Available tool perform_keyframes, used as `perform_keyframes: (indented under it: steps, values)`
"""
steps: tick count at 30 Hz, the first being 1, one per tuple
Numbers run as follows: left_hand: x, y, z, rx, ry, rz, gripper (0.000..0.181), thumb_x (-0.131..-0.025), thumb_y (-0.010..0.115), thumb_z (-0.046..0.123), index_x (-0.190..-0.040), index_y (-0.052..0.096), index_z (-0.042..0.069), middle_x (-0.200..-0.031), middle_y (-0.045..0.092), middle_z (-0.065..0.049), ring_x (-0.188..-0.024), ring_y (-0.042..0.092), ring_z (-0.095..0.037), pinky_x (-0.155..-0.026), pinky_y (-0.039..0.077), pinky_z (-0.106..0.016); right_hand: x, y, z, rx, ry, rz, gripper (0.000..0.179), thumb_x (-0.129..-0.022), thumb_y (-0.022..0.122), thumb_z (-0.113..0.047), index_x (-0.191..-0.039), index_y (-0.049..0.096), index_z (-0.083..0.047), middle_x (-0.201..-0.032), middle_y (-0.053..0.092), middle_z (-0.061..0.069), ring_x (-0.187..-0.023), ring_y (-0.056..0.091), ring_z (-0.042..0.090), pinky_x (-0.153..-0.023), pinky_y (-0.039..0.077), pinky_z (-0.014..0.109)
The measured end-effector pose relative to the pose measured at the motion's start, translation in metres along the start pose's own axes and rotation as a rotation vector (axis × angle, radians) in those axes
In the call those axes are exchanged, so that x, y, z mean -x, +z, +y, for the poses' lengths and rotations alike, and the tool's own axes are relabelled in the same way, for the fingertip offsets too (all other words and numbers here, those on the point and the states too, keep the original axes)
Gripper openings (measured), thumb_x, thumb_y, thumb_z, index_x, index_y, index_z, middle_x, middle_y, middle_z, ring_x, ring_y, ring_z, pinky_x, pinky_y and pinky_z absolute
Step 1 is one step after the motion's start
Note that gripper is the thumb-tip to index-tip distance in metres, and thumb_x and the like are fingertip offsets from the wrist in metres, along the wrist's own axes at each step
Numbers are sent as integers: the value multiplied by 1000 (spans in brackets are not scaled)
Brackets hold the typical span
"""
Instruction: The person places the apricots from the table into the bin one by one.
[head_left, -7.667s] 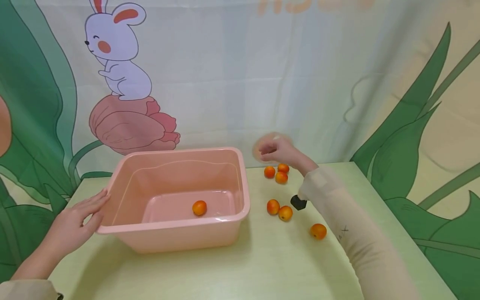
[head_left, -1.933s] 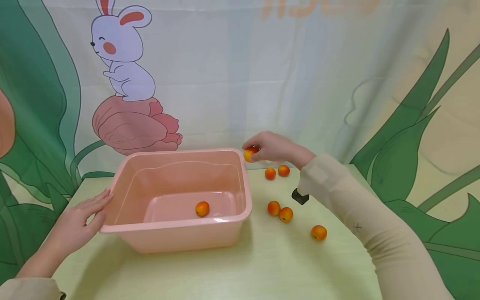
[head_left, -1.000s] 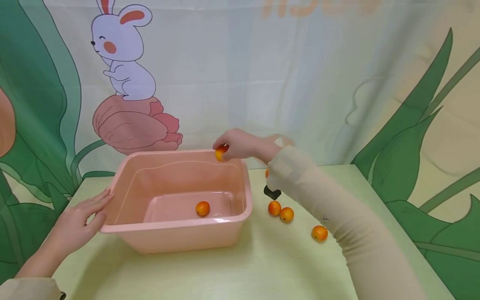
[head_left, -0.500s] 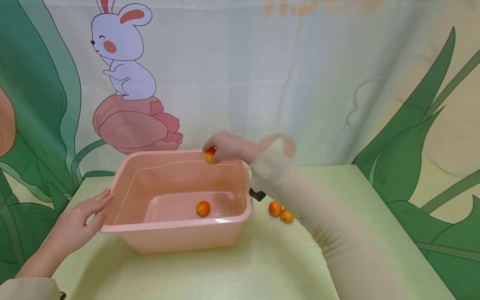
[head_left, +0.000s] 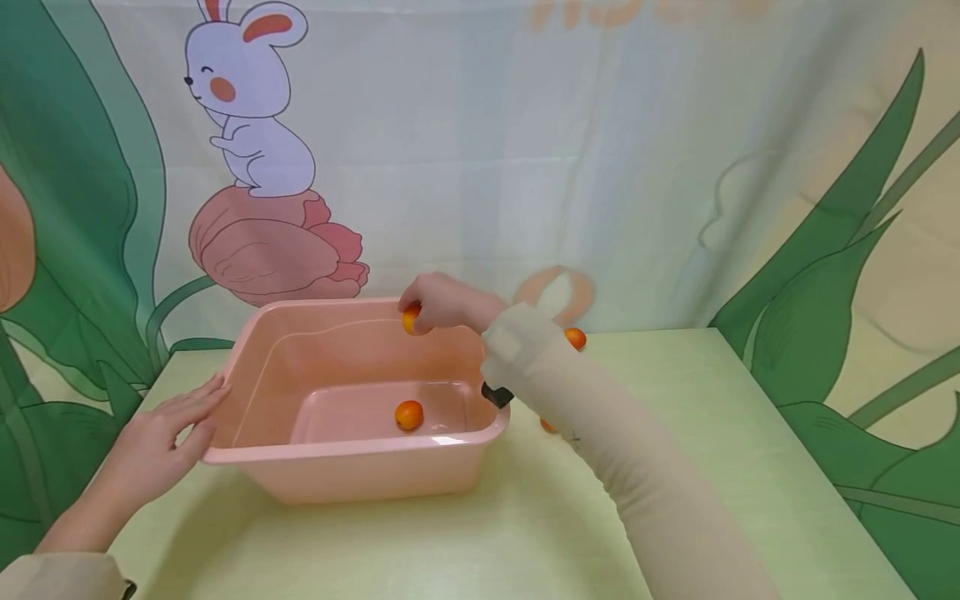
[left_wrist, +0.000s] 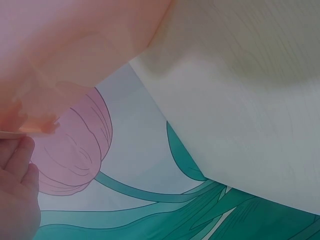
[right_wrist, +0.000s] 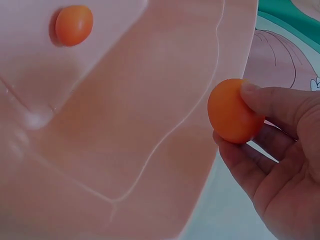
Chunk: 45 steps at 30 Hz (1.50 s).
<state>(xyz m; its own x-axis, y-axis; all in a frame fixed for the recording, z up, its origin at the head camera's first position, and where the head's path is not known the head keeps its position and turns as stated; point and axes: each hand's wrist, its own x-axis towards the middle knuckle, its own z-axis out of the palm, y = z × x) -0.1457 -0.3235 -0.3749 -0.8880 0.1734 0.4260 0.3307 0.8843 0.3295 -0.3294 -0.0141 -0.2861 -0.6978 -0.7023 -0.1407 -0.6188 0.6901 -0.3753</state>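
Over the back right part of a pink plastic basin (head_left: 322, 452), my right hand (head_left: 450, 302) pinches a small round orange fruit (right_wrist: 232, 112) between thumb and fingers. The fruit is just inside the back rim, above the basin floor. One more orange fruit (head_left: 408, 415) lies on that floor, and it also shows in the right wrist view. My left hand (head_left: 153, 442) rests against the basin's left rim with its fingers extended. In the left wrist view its fingertips (left_wrist: 25, 145) are right at the rim.
The basin stands on a pale table (head_left: 360, 550). To its right, one orange fruit (head_left: 574, 339) lies near the back edge and another (head_left: 549, 425) is partly covered by my right sleeve (head_left: 592, 417). A printed curtain (head_left: 450, 150) hangs close behind.
My right hand has picked up a fruit from the group at the back right and carried it left, over the basin, dipping slightly lately. The left hand has stayed at the rim.
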Motion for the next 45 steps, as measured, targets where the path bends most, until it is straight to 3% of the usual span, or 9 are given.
perform_keyframes:
  steps: [6,12,19,21,24,29,34,38,45]
  values:
    - [0,0,1,-7,6,6,40,-88,50,17,-127,49,16,-138,35,11,-119,14,22,-82,36,-57,-7,7,0,-12,15,-8,30,-79,60,-6,-109,63,-7,-96,60,5,-86,49,18,-74,44,21]
    - [0,-1,2,1,-7,-2,40,-88,49,17,-128,49,17,-138,35,11,-128,26,2,-81,36,-58,-10,15,1,-46,13,-19,19,-80,57,-4,-96,66,-9,-83,55,2,-81,47,16,-67,40,21]
    - [1,-1,2,3,2,2,40,-88,49,17,-128,49,16,-138,35,12,-122,17,18,-80,36,-58,-12,22,1,-69,-15,-30,13,-79,55,-2,-86,63,-9,-74,46,0,-71,43,14,-62,34,20]
    - [1,-1,2,3,-1,-1,40,-88,49,17,-128,49,16,-138,36,9,-124,19,13,-81,36,-58,-13,24,2,-88,9,-31,16,-79,56,-2,-90,64,-8,-74,46,-1,-72,43,13,-63,35,20]
    - [1,-1,2,5,-16,-16,40,-89,48,17,-128,48,16,-138,37,3,-129,29,-7,-81,36,-59,-14,28,3,-143,62,-36,22,-79,56,-1,-98,64,-7,-76,47,-1,-74,45,14,-64,37,19]
    - [0,-2,3,4,-27,-28,40,-89,48,17,-129,48,15,-137,39,-5,-120,40,-35,-81,36,-59,-18,36,5,-227,118,-37,26,-79,59,-1,-104,62,-7,-83,52,1,-80,48,16,-70,42,22]
    - [0,-1,5,2,-16,-17,39,-89,48,16,-128,49,14,-137,40,-4,-120,41,-35,-81,37,-58,-24,45,4,-213,124,-28,24,-78,63,-4,-101,63,-9,-86,54,1,-84,48,17,-72,42,23]
    - [0,-1,5,-1,-20,-14,39,-89,48,17,-128,49,15,-137,40,-3,-123,39,-30,-81,37,-58,-27,49,0,-206,94,-10,25,-77,63,-3,-102,64,-7,-85,55,2,-83,48,17,-68,41,20]
    - [0,-1,5,-5,-22,-8,39,-89,48,17,-127,49,14,-137,40,-3,-121,41,-33,-81,36,-58,-30,52,-9,-210,50,-14,27,-77,64,-4,-104,64,-6,-83,57,2,-83,49,17,-70,42,20]
